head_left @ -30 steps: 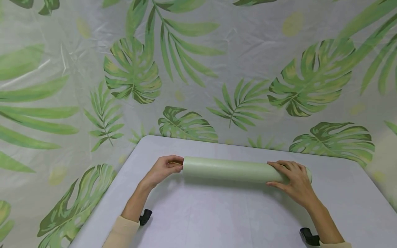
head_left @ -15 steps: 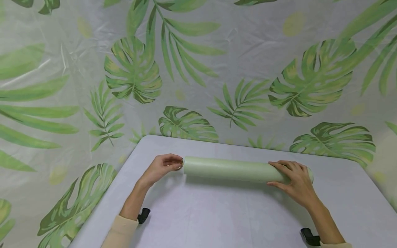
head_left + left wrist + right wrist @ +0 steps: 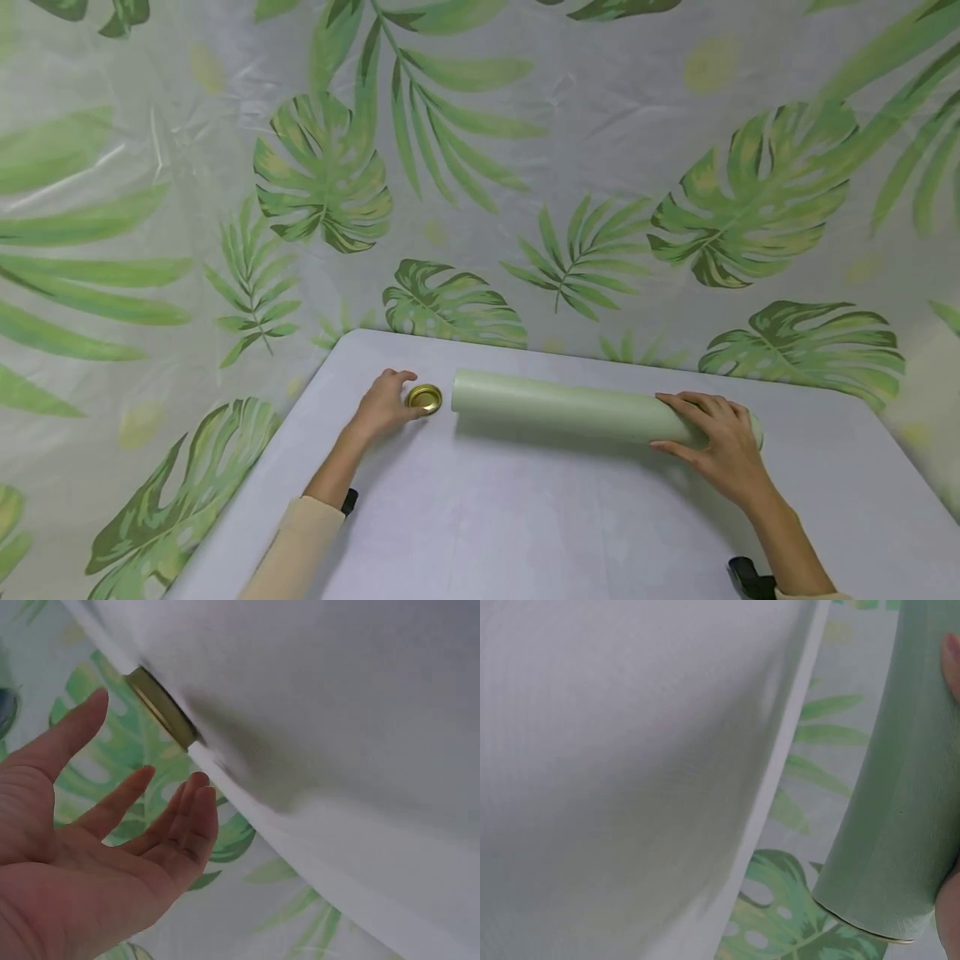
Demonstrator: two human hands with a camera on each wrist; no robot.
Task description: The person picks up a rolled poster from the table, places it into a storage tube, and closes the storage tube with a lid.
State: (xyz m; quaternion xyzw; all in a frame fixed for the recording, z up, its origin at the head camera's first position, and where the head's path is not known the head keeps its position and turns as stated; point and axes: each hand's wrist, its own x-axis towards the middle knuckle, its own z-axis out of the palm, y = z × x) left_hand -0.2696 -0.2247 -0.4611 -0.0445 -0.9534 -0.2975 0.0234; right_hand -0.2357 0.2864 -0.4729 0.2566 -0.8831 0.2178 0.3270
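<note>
One green tube [image 3: 555, 403]: we see it raised, it seems, over the white bench [image 3: 540, 525], with a shadow beneath it; its long axis runs left to right, the right end a little nearer to us.
Right hand [image 3: 716, 446]: its fingers curl round the tube close to the right end, gripping it; the right wrist view shows a thin gold edge at one end of the tube.
Gold lid [image 3: 423, 400]: we find it lying flat on the bench just beside the tube's left end, nearly in line with the long axis and apart from it.
Left hand [image 3: 380, 407]: its fingers are spread and hold nothing; the lid lies to their right, between them and the tube. The left wrist view shows a gap at the fingertips, though from the head view we cannot tell whether the thumb touches the lid.
Nearer hand: the left for the lid, the right being well apart at the tube's other end.
Backdrop: a leaf-print sheet [image 3: 592, 142] hangs behind the bench.
</note>
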